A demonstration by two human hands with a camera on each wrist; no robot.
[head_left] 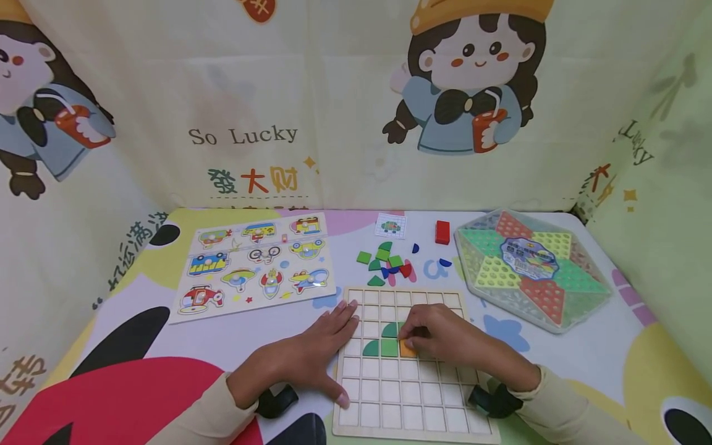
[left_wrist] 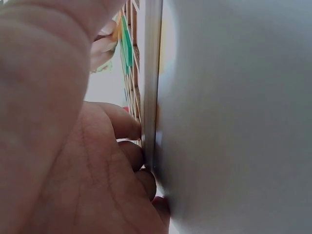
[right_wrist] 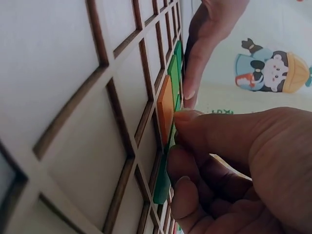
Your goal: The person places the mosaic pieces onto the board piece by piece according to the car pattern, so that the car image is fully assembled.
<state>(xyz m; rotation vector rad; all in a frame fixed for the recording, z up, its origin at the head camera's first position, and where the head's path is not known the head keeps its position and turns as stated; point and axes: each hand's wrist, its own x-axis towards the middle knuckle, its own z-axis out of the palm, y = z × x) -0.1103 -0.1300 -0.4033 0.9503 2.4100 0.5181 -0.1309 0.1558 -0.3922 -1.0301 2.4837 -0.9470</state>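
Observation:
A wooden grid board [head_left: 367, 426] lies in front of me, with green pieces set in several cells. Along its left edge rests my left hand [head_left: 311, 349], thumb and fingers spread at the frame; the left wrist view shows its fingers against the board's side. My right hand [head_left: 445, 334] is over the board's middle, thumb and curled index finger pinching an orange square piece [head_left: 408, 350]. Beside that piece sit a green square [head_left: 389, 347] and a green quarter-circle [head_left: 371, 348]. In the right wrist view the orange piece [right_wrist: 165, 107] stands proud of the grid, the thumb at its edge.
Beyond the board lie loose green, blue and red pieces [head_left: 395, 260], a small pattern card [head_left: 391, 226] and a red block [head_left: 442, 232]. A vehicle puzzle board [head_left: 250, 266] is at the left, a hexagonal game box [head_left: 534, 269] at the right. Printed cloth hangs behind.

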